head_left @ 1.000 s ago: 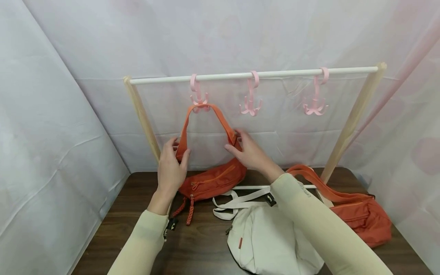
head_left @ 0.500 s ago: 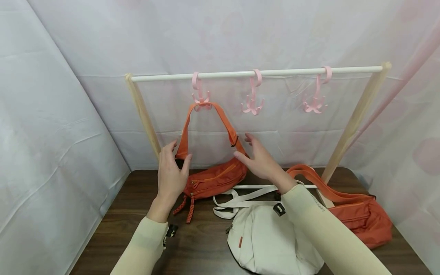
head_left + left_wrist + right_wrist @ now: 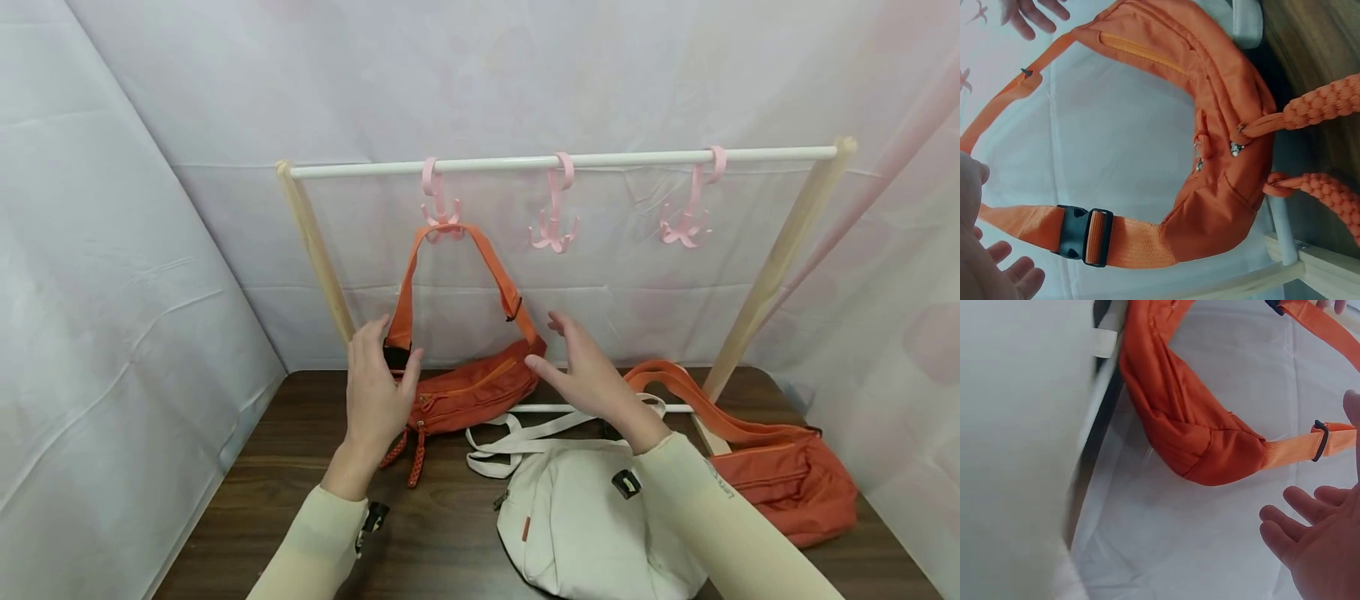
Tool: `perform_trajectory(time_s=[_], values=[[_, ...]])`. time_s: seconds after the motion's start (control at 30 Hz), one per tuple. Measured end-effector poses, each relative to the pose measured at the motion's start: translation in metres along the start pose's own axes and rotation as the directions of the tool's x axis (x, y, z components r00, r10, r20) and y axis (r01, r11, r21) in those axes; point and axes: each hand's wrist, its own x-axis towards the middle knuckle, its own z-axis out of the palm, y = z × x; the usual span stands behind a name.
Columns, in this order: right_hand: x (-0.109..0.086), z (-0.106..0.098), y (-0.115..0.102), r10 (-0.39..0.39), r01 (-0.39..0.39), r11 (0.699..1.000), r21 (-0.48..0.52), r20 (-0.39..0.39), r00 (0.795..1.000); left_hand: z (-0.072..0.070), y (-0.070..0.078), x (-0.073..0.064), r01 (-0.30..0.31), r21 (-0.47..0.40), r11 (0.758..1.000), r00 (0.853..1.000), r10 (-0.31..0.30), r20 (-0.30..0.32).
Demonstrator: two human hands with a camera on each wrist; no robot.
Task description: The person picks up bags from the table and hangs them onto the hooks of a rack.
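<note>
An orange waist bag (image 3: 472, 390) hangs by its strap (image 3: 491, 265) from the leftmost pink hook (image 3: 442, 218) on the rack. My left hand (image 3: 377, 392) is beside the strap's black buckle (image 3: 1082, 234), its fingers apart and holding nothing. In the left wrist view the strap passes close by that hand; I cannot tell if they touch. To the right of the bag, my right hand (image 3: 588, 375) stands with fingers spread, apart from the strap. The right wrist view shows a gap between those fingers (image 3: 1291, 519) and the strap's slider (image 3: 1320, 440). Two braided zip pulls (image 3: 1322, 103) dangle from the bag.
Two more pink hooks, a middle one (image 3: 553, 225) and a right one (image 3: 686, 218), hang on the white bar (image 3: 630, 159). A cream backpack (image 3: 585, 525) and a second orange waist bag (image 3: 795, 479) lie on the dark wooden table (image 3: 255, 492), under my right arm and beside it.
My right hand has let go of the strap and moved right and down, away from it. My left hand has loosened from the buckle end and lowered slightly. The bag stays hanging.
</note>
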Motion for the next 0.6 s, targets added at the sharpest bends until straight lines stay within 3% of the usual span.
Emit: perform_trajectory(time_s=[0.6], values=[[-0.037,-0.002,0.023,0.009,-0.006,0.994,-0.111,0.022,1.0,0.01,0.009,-0.017,-0.144,-0.009,0.99,0.988,0.143,-0.059]])
